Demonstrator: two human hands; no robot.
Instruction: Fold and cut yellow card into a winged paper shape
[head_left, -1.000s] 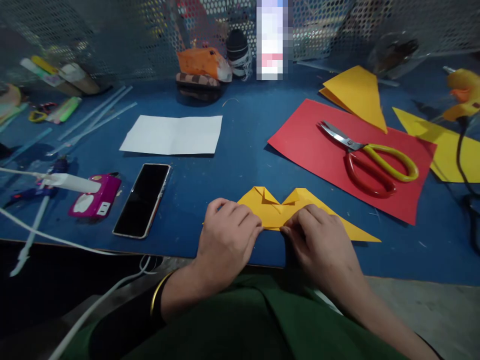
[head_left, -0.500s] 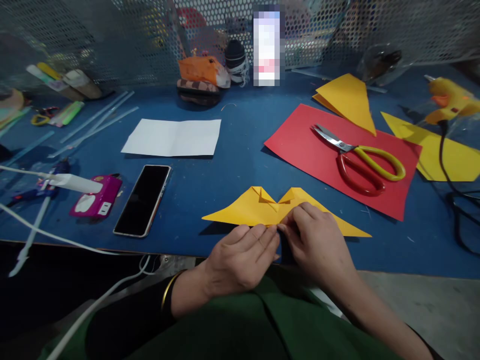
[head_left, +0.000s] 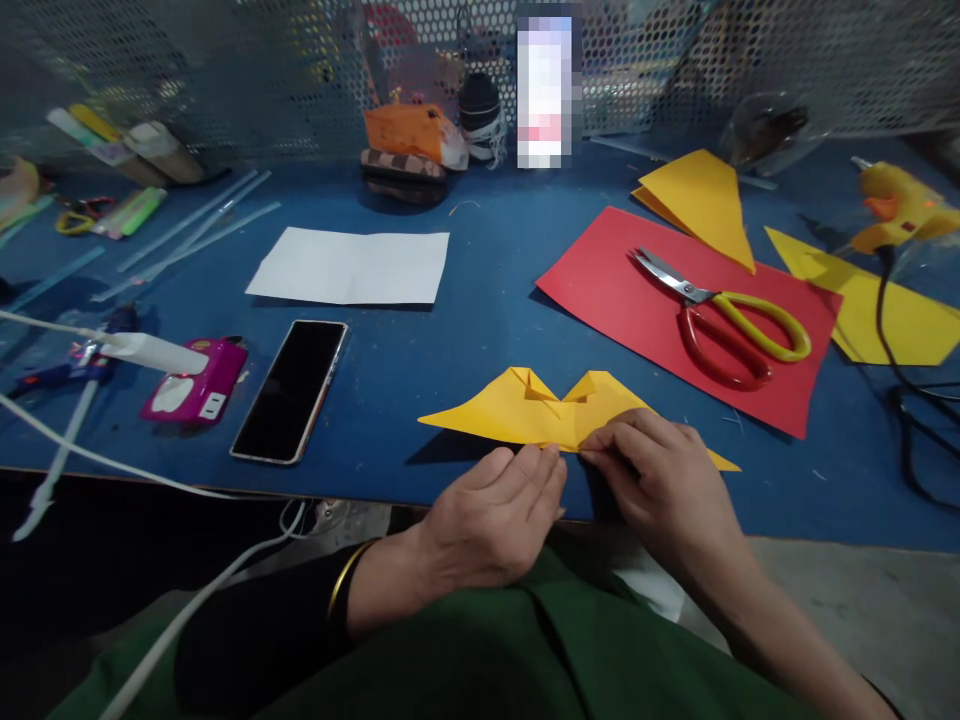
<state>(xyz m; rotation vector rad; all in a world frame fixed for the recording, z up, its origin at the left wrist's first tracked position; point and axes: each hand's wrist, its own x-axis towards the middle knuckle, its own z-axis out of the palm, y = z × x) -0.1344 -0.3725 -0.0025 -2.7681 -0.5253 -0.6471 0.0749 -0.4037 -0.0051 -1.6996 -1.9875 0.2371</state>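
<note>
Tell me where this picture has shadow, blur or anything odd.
Head view: a dark shadow lies beneath the left end of the folded yellow paper; head view: the bright panel at the back is pixelated; head view: the yellow glue gun looks softer than the scissors.

Black sleeve, gold bangle, green garment

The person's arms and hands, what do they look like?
The left hand has no glove; a black sleeve reaches its wrist, with a thin gold-coloured bangle around it. The right hand has no glove either, and its forearm is mostly bare.
</note>
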